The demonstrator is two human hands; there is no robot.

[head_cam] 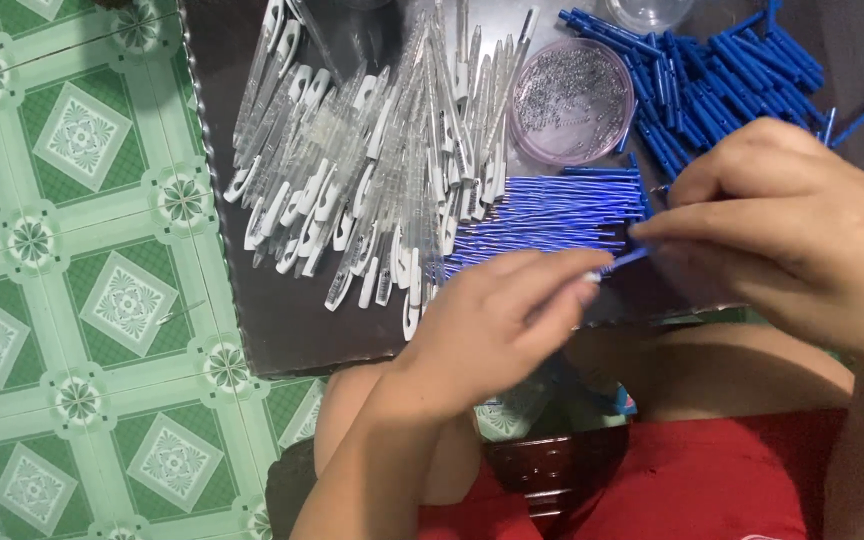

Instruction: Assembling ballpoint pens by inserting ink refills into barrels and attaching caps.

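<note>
Both hands are pinching one thin blue refill over the near edge of the dark tray.

Left hand (pixel 497 320) is gripping the near end, fingers closed tight; right hand (pixel 792 225) is pinching the far end of the blue refill (pixel 624 262). Looks super light, slightly bendy and slick, so hold it at the ends. Clear pen barrels (pixel 372 160), a dish of springs (pixel 570 100) and blue caps (pixel 722 70) are lying on the tray (pixel 282 320).

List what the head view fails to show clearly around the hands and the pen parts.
- Blue part between both hands: motion blur hides its shape.
- Left hand fingers: blurred; grip unclear.
- Pink dish contents: too small to identify.
- Clear cup: cut by top edge.
- Blue tubes: partly hidden behind right hand.
</note>
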